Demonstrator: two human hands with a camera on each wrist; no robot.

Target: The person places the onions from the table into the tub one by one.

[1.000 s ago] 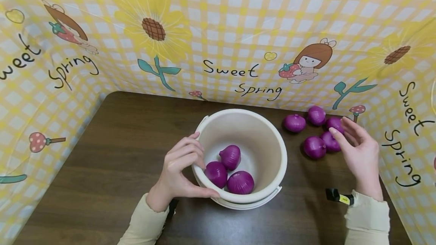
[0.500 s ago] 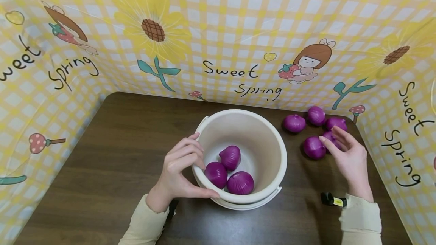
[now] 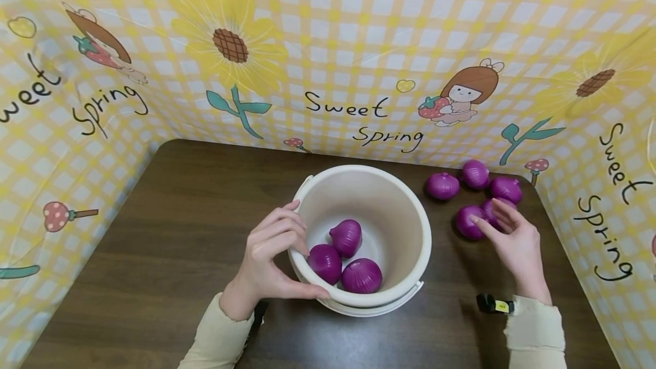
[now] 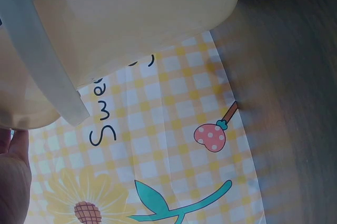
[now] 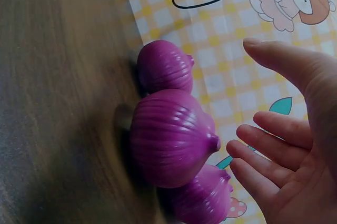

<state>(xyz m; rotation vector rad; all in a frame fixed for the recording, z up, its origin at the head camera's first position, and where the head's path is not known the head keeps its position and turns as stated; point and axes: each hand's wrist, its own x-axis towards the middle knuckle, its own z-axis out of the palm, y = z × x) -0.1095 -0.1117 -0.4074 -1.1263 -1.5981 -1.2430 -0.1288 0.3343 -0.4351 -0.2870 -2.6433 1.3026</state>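
A white bucket point(image 3: 416, 226) stands on the table with three purple onions inside, one of them the onion point(image 3: 361, 275) nearest its front wall. My left hand point(image 3: 274, 261) grips the bucket's left rim, thumb along the front and fingers on the outer side; the left wrist view mostly shows the bucket wall point(image 4: 142, 8) and its handle point(image 4: 45, 56). Right of the bucket lie several more purple onions. Over the front ones, including an onion point(image 3: 468, 222), my right hand point(image 3: 515, 244) hovers with thumb and fingers spread. The right wrist view shows its palm beside a large onion point(image 5: 171, 140), with a gap between.
Brown wooden table point(image 3: 169, 255) surrounds the bucket. A yellow checked cloth point(image 3: 328, 44) printed with flowers and lettering rises close behind the onions and along both sides. The bucket's handle hangs down at its front. A small black device point(image 3: 492, 303) sits at my right wrist.
My right hand has drifted left and slightly down, from over the rear right onions to the front ones. The left hand and bucket have stayed in place.
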